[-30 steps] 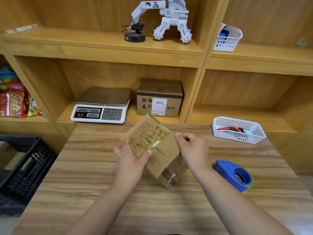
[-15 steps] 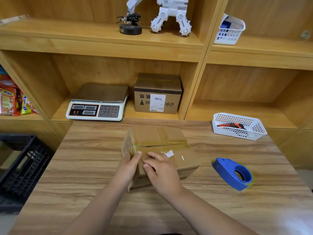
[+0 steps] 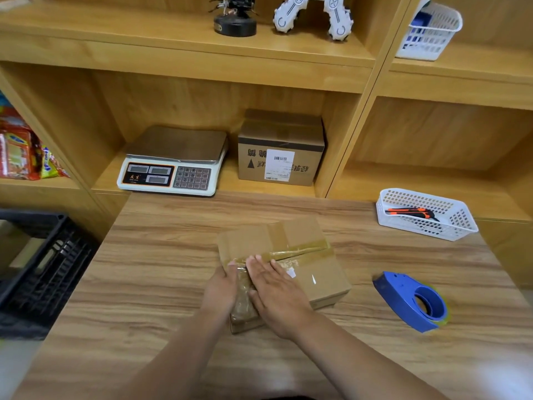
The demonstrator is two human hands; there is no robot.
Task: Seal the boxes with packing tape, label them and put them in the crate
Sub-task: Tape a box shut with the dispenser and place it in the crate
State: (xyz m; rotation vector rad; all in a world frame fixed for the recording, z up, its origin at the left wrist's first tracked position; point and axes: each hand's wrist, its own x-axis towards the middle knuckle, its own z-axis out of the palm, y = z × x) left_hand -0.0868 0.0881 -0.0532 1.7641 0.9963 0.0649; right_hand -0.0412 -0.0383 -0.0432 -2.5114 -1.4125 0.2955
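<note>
Matt cardboard box point(image 3: 300, 241) with glossy tape point(image 3: 300, 249) on wood-grain table point(image 3: 144, 284).

The box point(image 3: 302, 235) on the table point(image 3: 161, 269) is looking plain brown, and the tape point(image 3: 300, 250) across it is shining see-through with a yellowish tint. The table is showing light and dark brown wood stripes. The tape holder point(image 3: 403, 295) is looking bright blue, with what may be a yellow-green rim, though it is blurry there. The basket point(image 3: 461, 226) is looking white with rows of little holes, and the knife point(image 3: 406, 211) in it is showing orange and black. The crate point(image 3: 49, 272) is looking black with a grid of bars. The scale point(image 3: 173, 160) is showing white, grey keys and a black panel edged in orange. The snack packs point(image 3: 20, 157) are shining red and yellow.
</note>
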